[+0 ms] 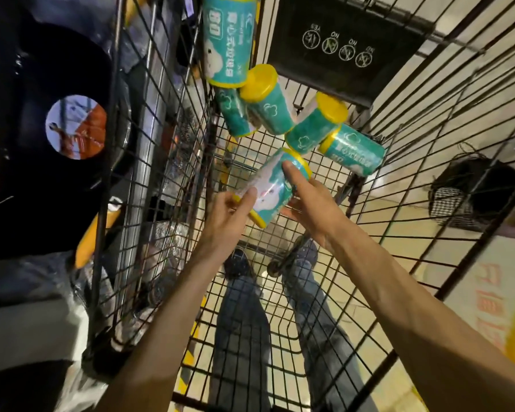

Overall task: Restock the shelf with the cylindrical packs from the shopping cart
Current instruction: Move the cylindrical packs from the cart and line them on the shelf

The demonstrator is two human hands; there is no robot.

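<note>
1. Black wire-mesh shopping cart (324, 242): seen from above, its basket floor and walls a grid of thin dark bars over pale tiled floor.
2. Teal cylindrical pack with yellow end caps and a cartoon print (275, 187): inside the cart basket, tilted, held between both hands.
3. Left hand (229, 214): fingers (247, 200) curled round the pack's nearer end, grasping it.
4. Right hand (309, 203): cradles the pack from its far side, index finger stretched along the wrapper towards the upper yellow cap; grasping the same pack.
5. Five further teal-and-yellow cylindrical packs (268, 102): clustered at the far end of the basket, lying at mixed angles, several touching; one long pack (228, 37) leans against the left wall.
6. Black plastic child-seat flap with white pictograms (339, 43): at the cart's far end, above the cluster.
7. Blue jeans and dark shoes (238, 263): visible through the mesh below.
</note>
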